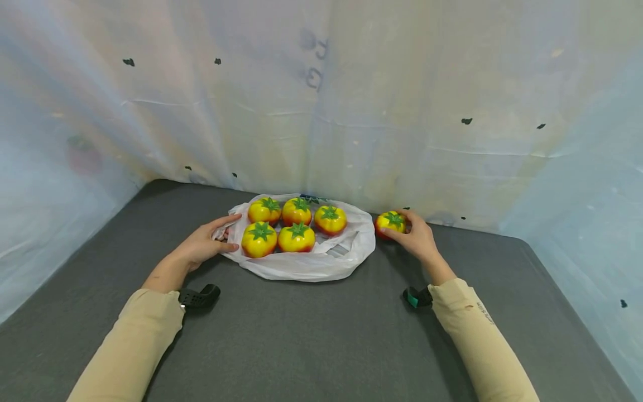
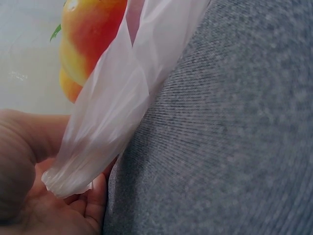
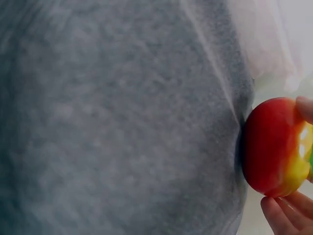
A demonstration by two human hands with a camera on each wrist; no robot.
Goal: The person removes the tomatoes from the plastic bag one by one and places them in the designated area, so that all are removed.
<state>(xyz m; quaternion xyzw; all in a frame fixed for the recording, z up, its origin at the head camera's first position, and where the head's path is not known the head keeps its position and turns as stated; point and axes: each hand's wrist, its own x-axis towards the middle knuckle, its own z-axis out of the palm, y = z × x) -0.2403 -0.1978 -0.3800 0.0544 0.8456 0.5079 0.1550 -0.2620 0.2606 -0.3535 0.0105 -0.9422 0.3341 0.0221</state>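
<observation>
A white plastic bag (image 1: 296,267) lies spread on the dark grey cloth, its mouth facing up. Inside sit several glossy yellow-and-red tomatoes (image 1: 296,238) with green star-shaped leaf tops. At the bag's left end, my left hand (image 1: 203,243) holds the gathered plastic; in the left wrist view the bunched bag handle (image 2: 98,122) lies between thumb and curled fingers. Just beyond the bag's right end, my right hand (image 1: 416,234) grips another tomato (image 1: 390,223) between thumb and fingers. In the right wrist view this tomato (image 3: 271,147) shows its red underside close against the cloth.
Dark grey cloth (image 1: 301,340) covers the table under both hands. A pale, translucent sheet (image 1: 382,100) with small dark marks rises behind the bag, and similar sheets stand at the left and right. Black straps (image 1: 200,297) sit at both wrists, below beige sleeves.
</observation>
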